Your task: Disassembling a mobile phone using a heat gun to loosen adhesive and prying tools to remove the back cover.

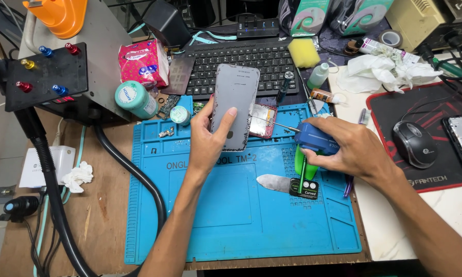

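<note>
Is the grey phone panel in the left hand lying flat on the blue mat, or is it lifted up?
Lifted. The left hand holds the grey phone panel upright, above the blue mat.

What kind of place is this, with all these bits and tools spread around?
Most likely a phone repair bench. The left hand holds up a grey phone back panel over a blue repair mat, the right hand grips a blue tool, and a small circuit board lies opened behind.
</note>
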